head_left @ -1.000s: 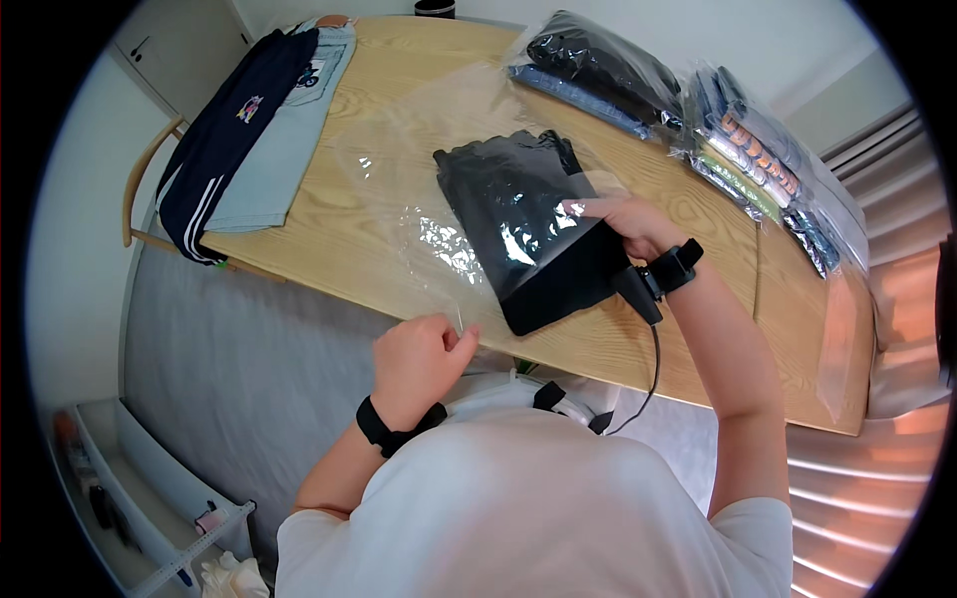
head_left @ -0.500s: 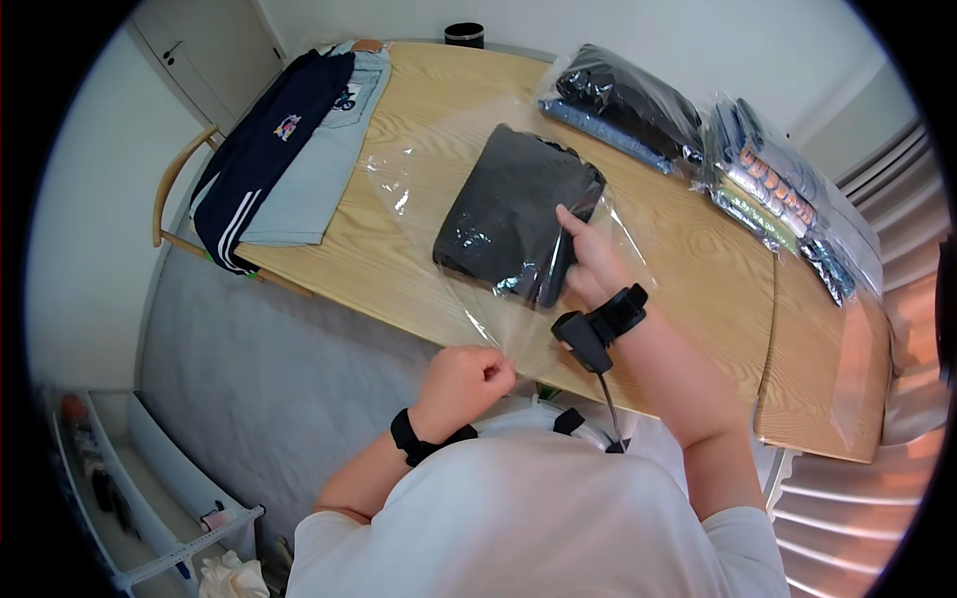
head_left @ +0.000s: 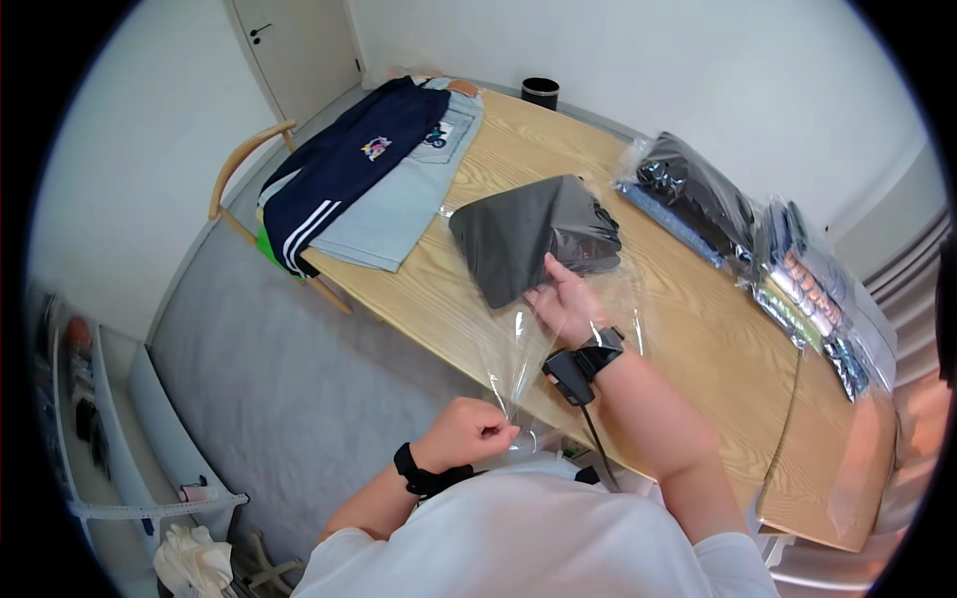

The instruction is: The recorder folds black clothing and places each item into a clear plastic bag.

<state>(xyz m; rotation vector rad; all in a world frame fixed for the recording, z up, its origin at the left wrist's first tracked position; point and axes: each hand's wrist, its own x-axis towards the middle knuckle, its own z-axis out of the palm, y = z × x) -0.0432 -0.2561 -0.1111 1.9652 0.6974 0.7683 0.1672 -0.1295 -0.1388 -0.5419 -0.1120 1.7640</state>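
A folded dark grey garment (head_left: 513,234) lies in a clear plastic bag (head_left: 510,364) over the middle of the wooden table. My right hand (head_left: 570,307) grips the garment's near edge, thumb on top and the other fingers partly hidden. Whether that hand is inside the bag or outside it, I cannot tell. Close to the table's front edge, my left hand (head_left: 467,435) is closed in a pinch on the bag's near end, drawing the film taut toward me. Black straps circle both wrists, and the right one carries a small black device with a cable.
Navy striped trousers (head_left: 344,174) and light blue jeans (head_left: 374,229) lie flat at the table's far left, by a wooden chair (head_left: 234,179). Bagged folded clothes (head_left: 693,194) line the back right. Another clear bag (head_left: 852,478) lies at the right end. A white shelf (head_left: 164,429) stands lower left.
The view has shifted, so the table sits lower and further right. The garment has turned and tilted, and my right hand has moved from its right side to its near edge.
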